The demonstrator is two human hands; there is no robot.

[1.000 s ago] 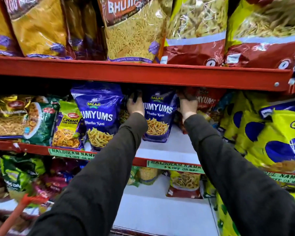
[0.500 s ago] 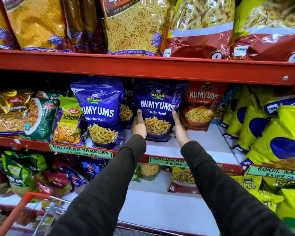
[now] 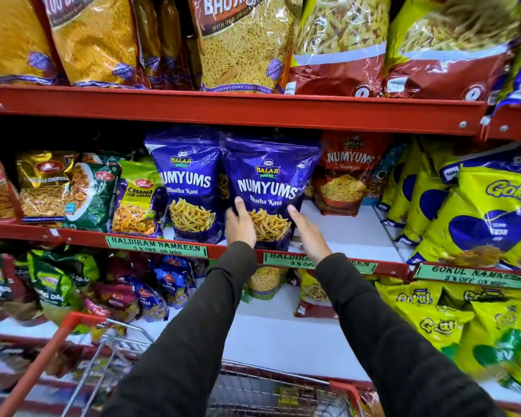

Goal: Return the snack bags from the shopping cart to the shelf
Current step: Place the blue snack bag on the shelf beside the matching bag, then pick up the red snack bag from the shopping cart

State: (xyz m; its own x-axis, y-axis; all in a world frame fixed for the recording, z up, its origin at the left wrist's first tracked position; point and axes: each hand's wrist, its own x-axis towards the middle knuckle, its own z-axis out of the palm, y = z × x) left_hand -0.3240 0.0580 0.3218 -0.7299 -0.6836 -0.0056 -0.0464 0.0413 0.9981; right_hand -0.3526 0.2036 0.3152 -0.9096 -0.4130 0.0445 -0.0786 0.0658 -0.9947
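A purple Numyums snack bag [image 3: 268, 182] stands upright at the front of the middle shelf [image 3: 355, 236], just right of a second identical purple bag [image 3: 190, 188]. My left hand [image 3: 239, 227] grips its lower left edge, thumb on the front. My right hand [image 3: 309, 233] presses flat against its lower right edge, fingers straight. The bag is held between both hands. The shopping cart [image 3: 271, 389] shows at the bottom, with a red handle [image 3: 51, 359] and a wire basket; its contents are mostly hidden by my sleeves.
A red Numyums bag [image 3: 343, 179] stands right of the purple one, with bare white shelf between them. Yellow Gokul bags [image 3: 481, 218] fill the right. Green and gold packs [image 3: 82, 191] crowd the left. Large Bhujia bags [image 3: 238, 43] sit on the red top shelf [image 3: 223, 108].
My hands slid from the bag's top, deep under the upper shelf, down to its lower sides. The bag came forward to the shelf's front. The view pulled back and the cart appeared.
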